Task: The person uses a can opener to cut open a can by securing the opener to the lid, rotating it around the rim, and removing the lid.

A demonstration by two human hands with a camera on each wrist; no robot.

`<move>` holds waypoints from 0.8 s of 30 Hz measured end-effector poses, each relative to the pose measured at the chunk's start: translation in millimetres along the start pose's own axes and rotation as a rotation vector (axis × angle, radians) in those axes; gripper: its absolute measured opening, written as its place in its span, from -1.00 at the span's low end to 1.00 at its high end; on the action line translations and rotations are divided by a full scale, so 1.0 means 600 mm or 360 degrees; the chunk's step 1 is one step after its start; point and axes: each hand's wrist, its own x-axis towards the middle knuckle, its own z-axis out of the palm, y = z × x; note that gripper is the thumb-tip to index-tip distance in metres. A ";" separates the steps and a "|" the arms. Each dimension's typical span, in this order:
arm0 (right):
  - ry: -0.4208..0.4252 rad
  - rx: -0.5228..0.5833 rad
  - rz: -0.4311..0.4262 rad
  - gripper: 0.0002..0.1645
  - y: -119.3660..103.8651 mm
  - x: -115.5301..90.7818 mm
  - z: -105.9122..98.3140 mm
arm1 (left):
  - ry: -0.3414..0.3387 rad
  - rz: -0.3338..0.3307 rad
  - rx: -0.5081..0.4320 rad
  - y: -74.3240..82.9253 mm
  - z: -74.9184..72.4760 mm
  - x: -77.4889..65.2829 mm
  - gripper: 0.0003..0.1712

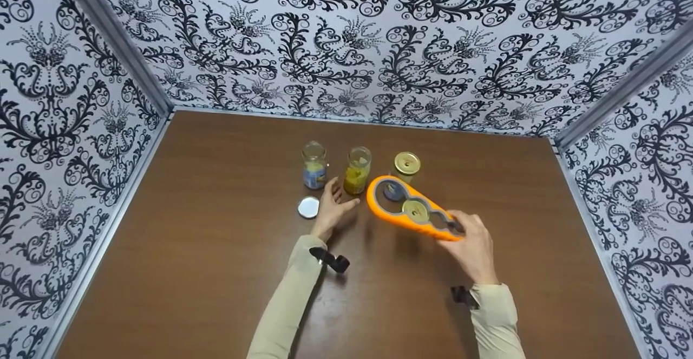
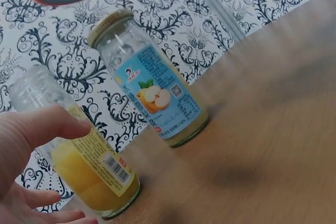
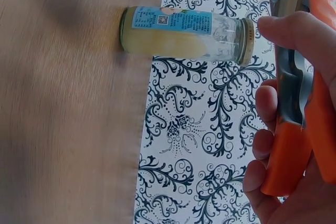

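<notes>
My right hand (image 1: 471, 245) grips the end of an orange jar opener (image 1: 390, 217) with grey-lined rings. It is raised above the table, and a gold lid (image 1: 415, 211) shows within its middle ring. My left hand (image 1: 334, 207) has its fingers spread beside an uncapped jar of yellow fruit (image 1: 355, 179). In the left wrist view, the thumb (image 2: 47, 124) overlaps that jar. Behind the opener stands a blue-labelled jar (image 2: 157, 90) with its gold lid on; the opener partly hides it in the head view.
Left of the yellow jar stands another uncapped jar (image 1: 314, 172) with a blue label. A white-faced lid (image 1: 308, 207) lies on the brown table (image 1: 216, 272), left of my left hand. Patterned panels (image 1: 346, 50) enclose the table at the back and sides.
</notes>
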 end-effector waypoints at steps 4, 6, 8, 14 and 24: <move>0.0000 -0.0016 0.0000 -0.37 0.000 -0.001 0.002 | -0.0077 -0.0002 -0.0043 0.000 0.000 -0.014 -0.07; -0.0007 -0.0020 -0.0002 -0.38 0.000 -0.001 0.003 | -0.0116 -0.0003 -0.0039 0.000 -0.001 -0.020 -0.12; -0.0022 -0.0025 -0.0002 -0.38 0.000 -0.001 0.004 | -0.0154 -0.0008 -0.0015 -0.001 -0.002 -0.026 -0.17; -0.0041 -0.0023 0.0007 -0.38 -0.001 -0.001 0.009 | -0.0298 0.0069 0.0032 -0.004 -0.003 -0.037 -0.44; -0.0085 0.0000 -0.0052 -0.35 -0.001 -0.001 0.024 | -0.0547 -0.0015 0.0012 0.009 0.017 -0.051 -0.67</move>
